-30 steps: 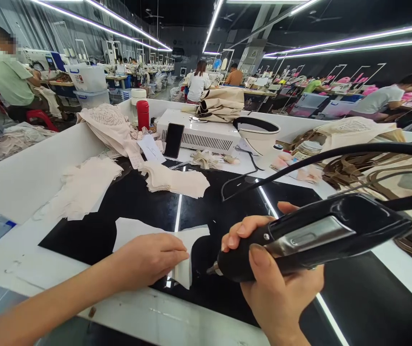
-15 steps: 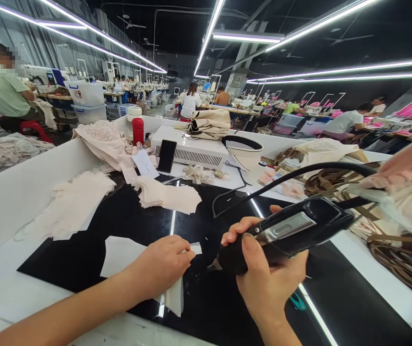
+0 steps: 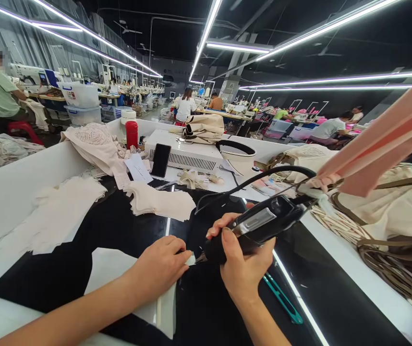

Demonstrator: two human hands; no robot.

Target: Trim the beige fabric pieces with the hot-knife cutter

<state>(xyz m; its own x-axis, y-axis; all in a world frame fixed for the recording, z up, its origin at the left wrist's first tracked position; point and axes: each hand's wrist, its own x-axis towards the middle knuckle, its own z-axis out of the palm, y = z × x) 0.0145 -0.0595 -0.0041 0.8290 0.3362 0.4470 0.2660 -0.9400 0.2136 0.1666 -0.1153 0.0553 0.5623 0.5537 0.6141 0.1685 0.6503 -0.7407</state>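
Observation:
My right hand [image 3: 244, 269] is wrapped round a black handheld tool [image 3: 252, 228] with a metal plate on its side. A cable and pink cloth [image 3: 375, 144] are attached at its rear end. The tool's tip points left, close to the fingertips of my left hand [image 3: 166, 264]. My left hand is closed, its fingers pressed together on a small white piece [image 3: 190, 260] that sticks out past them. Beneath my left hand and forearm, a white fabric panel [image 3: 108, 264] lies on the black surface [image 3: 206, 307].
Stacked pale fabric pieces [image 3: 161, 202] and more pale fabric [image 3: 62, 206] lie ahead and left. A phone [image 3: 161, 160] leans on a white box [image 3: 187, 156]. Teal snips [image 3: 283, 298] rest right of my right hand. Brown straps [image 3: 389, 259] are at right. Several people sit beyond.
The view has shifted. The tool and my right hand are closer to my left fingertips, the pink cloth hangs further into view, and more of the teal snips shows.

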